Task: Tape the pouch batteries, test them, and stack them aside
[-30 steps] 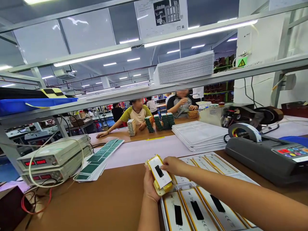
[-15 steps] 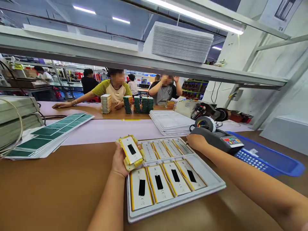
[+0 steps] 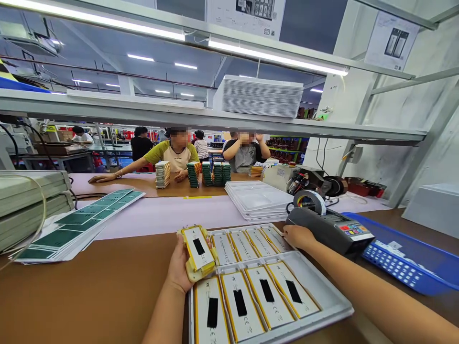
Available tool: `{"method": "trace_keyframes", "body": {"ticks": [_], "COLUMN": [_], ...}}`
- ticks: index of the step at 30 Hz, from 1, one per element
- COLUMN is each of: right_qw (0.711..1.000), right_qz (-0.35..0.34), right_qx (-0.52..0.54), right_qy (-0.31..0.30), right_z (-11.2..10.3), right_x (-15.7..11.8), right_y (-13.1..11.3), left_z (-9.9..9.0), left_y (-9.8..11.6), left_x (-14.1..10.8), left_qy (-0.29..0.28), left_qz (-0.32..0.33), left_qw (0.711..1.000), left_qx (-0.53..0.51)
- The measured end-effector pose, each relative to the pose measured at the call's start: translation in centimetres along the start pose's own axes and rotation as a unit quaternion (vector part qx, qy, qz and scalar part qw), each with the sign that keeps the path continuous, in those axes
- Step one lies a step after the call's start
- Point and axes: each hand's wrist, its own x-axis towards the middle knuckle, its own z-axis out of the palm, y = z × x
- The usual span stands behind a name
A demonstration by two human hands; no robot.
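Observation:
My left hand [image 3: 180, 263] is closed round a flat white battery [image 3: 201, 258] with yellow edges and a black tape strip, a pale yellowish piece beneath it. It is raised over the left edge of a white tray [image 3: 324, 291]. Two rows of similar batteries lie in the tray; the front-row batteries [image 3: 238, 302] bear black strips, the back-row batteries [image 3: 244, 246] show none. My right hand [image 3: 299, 236] is at the front end of a dark tape dispenser [image 3: 330, 229], fingers curled. The fingertips are mostly hidden, and I cannot make out what they hold.
A tape roll [image 3: 311, 200] sits on the dispenser, beside a blue basket [image 3: 430, 263]. White trays [image 3: 258, 198] are stacked behind, with green-and-white sheets [image 3: 82, 224] at left. Overhead runs a shelf [image 3: 161, 112]. Two people sit across the bench near battery stacks [image 3: 216, 173].
The view has tilted upward, so the bench things appear lower. My left hand still holds the battery; my right hand remains at the dispenser's front.

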Motion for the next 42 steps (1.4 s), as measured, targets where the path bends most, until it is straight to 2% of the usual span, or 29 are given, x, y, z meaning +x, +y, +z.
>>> {"method": "trace_keyframes", "body": {"ticks": [5,11,14,18,20,23,28,30,32,35,38,42], "right_qw": [0.996,0.989,0.983,0.969,0.957,0.934,0.908,0.909,0.912,0.930,0.942,0.936], "right_qz": [0.039,0.028,0.028,0.032,0.008,-0.054,-0.137,-0.153,-0.173,-0.207,-0.221,-0.212], "right_qx": [0.078,0.146,0.178,0.240,0.284,0.344,0.387,0.379,0.364,0.304,0.236,0.274], "right_qy": [-0.020,-0.020,-0.033,-0.056,-0.062,-0.077,-0.085,-0.083,-0.075,0.000,0.085,0.056], "right_z": [0.2,-0.1,-1.2,-4.2,-5.8,-7.1,-6.4,-6.1,-6.0,-6.2,-5.9,-3.5], "right_x": [0.6,0.5,0.6,0.1,-0.3,-1.2,-3.5,-4.4,-5.3,-6.5,-6.8,-6.2], "right_y": [0.7,-0.1,-0.9,-2.4,-4.3,-9.3,-20.1,-22.9,-24.1,-22.8,-19.2,-12.3], "left_z": [0.1,0.3,0.1,-0.3,-0.3,-0.1,-0.1,-0.4,-0.6,-0.6,-0.6,-0.8], "left_y": [0.0,0.0,-0.1,-0.3,-0.5,-0.6,-0.7,-0.6,-0.6,-0.6,-0.6,-0.4], "left_x": [0.0,-0.1,0.0,0.0,-0.1,-0.3,-0.5,-0.5,-0.5,-0.5,-0.5,-0.5], "left_qy": [0.011,0.011,0.009,-0.005,-0.017,-0.019,-0.008,-0.011,-0.023,-0.050,-0.033,0.011], "left_qz": [0.007,0.008,0.006,0.014,0.022,0.033,0.054,0.058,0.067,0.082,0.071,0.075], "left_qw": [1.000,1.000,1.000,1.000,0.999,0.998,0.997,0.997,0.997,0.994,0.995,0.996], "left_qx": [0.007,0.007,0.001,-0.024,-0.033,-0.043,-0.045,-0.039,-0.040,-0.057,-0.058,-0.046]}}
